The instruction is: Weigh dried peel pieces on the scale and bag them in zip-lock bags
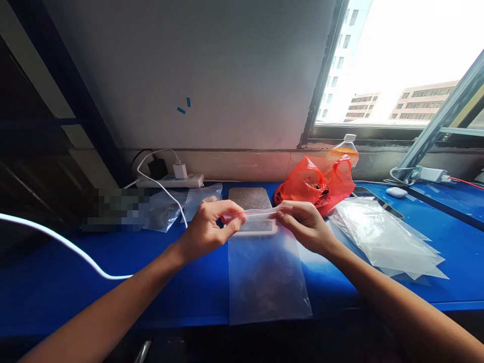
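A clear zip-lock bag (268,282) hangs down over the front of the blue table, its top edge with the red zip line held up between my two hands. My left hand (214,227) pinches the left end of that edge with thumb and fingers. At the right end, my right hand (306,227) closes on the same edge. Nothing shows inside the bag. Behind it stands a flat digital scale (248,196) with a metal top, its front partly seen through the plastic.
Right of my hands lies a stack of clear bags (378,234). A red plastic bag (306,184) and a bottle of orange drink (345,148) stand behind. Filled clear bags (164,209), a power strip (170,182) and a white cable (75,247) are at left.
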`<state>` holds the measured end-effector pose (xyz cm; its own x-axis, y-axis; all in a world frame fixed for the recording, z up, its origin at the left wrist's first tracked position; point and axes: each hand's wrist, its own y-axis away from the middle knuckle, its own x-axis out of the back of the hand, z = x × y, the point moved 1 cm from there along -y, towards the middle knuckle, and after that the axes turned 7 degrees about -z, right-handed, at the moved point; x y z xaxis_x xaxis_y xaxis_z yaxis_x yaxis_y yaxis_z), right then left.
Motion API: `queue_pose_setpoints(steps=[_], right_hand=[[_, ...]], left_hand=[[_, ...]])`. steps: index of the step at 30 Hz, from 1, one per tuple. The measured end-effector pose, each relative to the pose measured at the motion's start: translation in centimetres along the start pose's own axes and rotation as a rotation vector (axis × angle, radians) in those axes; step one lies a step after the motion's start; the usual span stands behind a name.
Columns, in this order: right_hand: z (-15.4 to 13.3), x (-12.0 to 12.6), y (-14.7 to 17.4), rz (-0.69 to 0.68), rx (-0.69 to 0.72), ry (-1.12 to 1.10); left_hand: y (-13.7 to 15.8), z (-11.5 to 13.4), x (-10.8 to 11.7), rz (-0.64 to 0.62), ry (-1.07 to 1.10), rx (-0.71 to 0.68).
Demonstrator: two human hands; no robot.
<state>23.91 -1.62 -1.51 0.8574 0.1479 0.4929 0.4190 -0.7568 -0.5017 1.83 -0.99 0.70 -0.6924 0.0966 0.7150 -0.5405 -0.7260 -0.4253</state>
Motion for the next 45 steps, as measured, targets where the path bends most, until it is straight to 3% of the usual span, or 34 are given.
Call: queue_pose_setpoints(steps=[8, 15, 22, 33, 41, 45], right_hand=[[-0.5, -0.8, 0.1, 0.090, 0.219, 0.192], [-0.3, -2.2, 0.2, 0.066, 0.248, 0.233], [-0.5, -1.4, -0.2, 0.128, 0.229, 0.233], [-0.5, -2.1, -0.1, 0.085, 0.185, 0.267], [-1.2, 0.7, -0.2, 0.241, 0.098, 0.196], [-1.8, 2.1, 0.0, 0.272, 0.079, 0.216]], left_hand=[[0.1, 0.1, -1.3, 0.076, -0.209, -0.166], [0.3, 1.1, -2.0, 0.062, -0.297, -0.239], [0.1, 0.3, -1.4, 0.051, -0.291, -0.182], [0.0, 0.3, -1.9, -0.008, -0.248, -0.116], [-0.3, -0.1, 0.4, -0.019, -0.161, 0.063], [-0.7, -0.2, 0.7, -0.023, -0.072, 0.075]])
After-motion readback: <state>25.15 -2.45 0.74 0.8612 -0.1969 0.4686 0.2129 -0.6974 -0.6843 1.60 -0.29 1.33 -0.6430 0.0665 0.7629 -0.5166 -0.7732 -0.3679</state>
